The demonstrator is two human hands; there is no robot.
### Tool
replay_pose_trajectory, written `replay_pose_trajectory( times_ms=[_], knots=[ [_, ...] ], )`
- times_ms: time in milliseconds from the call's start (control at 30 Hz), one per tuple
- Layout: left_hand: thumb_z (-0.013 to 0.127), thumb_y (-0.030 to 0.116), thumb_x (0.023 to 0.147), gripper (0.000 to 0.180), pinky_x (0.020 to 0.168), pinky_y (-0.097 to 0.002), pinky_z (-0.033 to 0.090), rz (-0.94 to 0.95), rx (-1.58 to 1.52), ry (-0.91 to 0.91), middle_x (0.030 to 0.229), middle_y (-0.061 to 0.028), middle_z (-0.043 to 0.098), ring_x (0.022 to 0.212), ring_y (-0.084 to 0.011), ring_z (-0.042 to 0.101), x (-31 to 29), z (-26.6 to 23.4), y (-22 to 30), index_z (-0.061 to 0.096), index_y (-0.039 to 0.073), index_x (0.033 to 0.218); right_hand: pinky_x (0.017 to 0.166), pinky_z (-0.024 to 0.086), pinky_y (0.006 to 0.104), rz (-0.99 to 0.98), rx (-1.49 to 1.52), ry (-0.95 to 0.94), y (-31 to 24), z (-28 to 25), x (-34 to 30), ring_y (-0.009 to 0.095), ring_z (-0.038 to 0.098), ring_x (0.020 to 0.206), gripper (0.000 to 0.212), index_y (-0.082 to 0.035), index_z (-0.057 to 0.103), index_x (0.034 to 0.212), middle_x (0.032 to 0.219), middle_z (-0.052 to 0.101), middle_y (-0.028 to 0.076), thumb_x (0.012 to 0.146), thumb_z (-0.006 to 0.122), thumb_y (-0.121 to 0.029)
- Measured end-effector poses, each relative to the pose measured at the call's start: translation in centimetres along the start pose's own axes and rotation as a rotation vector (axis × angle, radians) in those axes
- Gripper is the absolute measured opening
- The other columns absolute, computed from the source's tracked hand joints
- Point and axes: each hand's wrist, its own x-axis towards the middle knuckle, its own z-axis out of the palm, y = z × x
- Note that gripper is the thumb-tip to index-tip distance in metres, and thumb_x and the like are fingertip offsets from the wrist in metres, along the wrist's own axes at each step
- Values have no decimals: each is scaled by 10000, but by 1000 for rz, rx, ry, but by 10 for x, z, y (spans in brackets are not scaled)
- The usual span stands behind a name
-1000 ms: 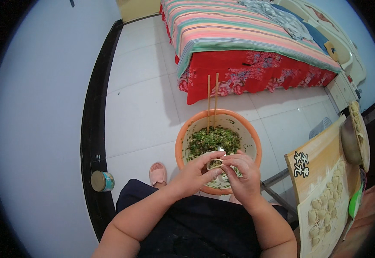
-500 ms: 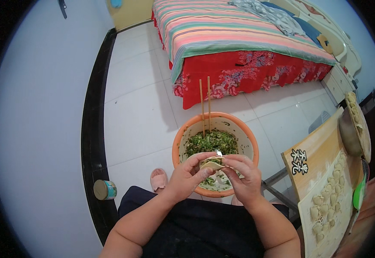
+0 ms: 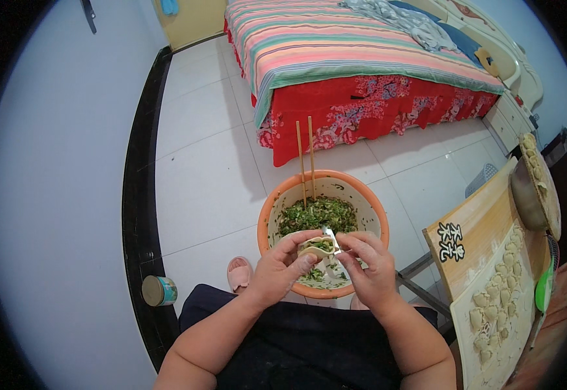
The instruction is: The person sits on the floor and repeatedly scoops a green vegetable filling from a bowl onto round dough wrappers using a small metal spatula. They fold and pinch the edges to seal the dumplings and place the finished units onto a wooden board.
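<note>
My left hand [image 3: 283, 268] cups a round dumpling wrapper [image 3: 316, 246] with green filling in it. My right hand [image 3: 368, 265] holds a small metal spoon [image 3: 331, 238] whose tip rests on the filling in the wrapper. Both hands hover over the near rim of an orange basin [image 3: 269, 214], which is white inside and holds chopped green filling [image 3: 317, 215]. A pair of wooden chopsticks [image 3: 305, 159] stands upright in the filling at the far side.
A wooden board [image 3: 491, 227] to my right carries several finished dumplings [image 3: 494, 305]. A bed with a striped cover [image 3: 342, 45] stands beyond the basin. A small tin [image 3: 159, 290] and a pink slipper [image 3: 238, 273] lie on the tiled floor.
The view has shifted a little. My hands stay over the basin's near rim, with the spoon now set on the filling in the wrapper.
</note>
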Motion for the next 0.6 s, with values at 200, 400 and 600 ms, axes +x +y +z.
replay_pose_trajectory(
  times_ms=[200, 400, 600],
  knots=[
    [544, 77, 933, 398, 987, -310, 436, -26, 66, -23, 1242, -106, 547, 1140, -169, 534, -1, 3, 4, 440, -5, 1309, 670, 505, 315, -39, -16, -37, -1, -4, 4, 232, 619, 803, 193, -51, 671, 905, 862, 638, 91, 727, 740, -27],
    [553, 61, 925, 403, 988, -297, 421, -7, 145, -60, 1255, -89, 540, 1146, -158, 522, -2, 2, 2, 448, 7, 1310, 669, 501, 320, -34, -35, -68, -2, -4, 2, 230, 614, 804, 207, -60, 671, 927, 877, 635, 87, 732, 736, -30],
    [578, 63, 911, 407, 879, -247, 462, 33, 190, -42, 1173, -50, 579, 1043, -97, 558, -2, 0, 0, 476, 20, 1304, 650, 489, 329, -32, -59, -67, -5, -7, 2, 238, 607, 809, 218, -58, 666, 943, 891, 626, 87, 736, 729, -36]
  ],
)
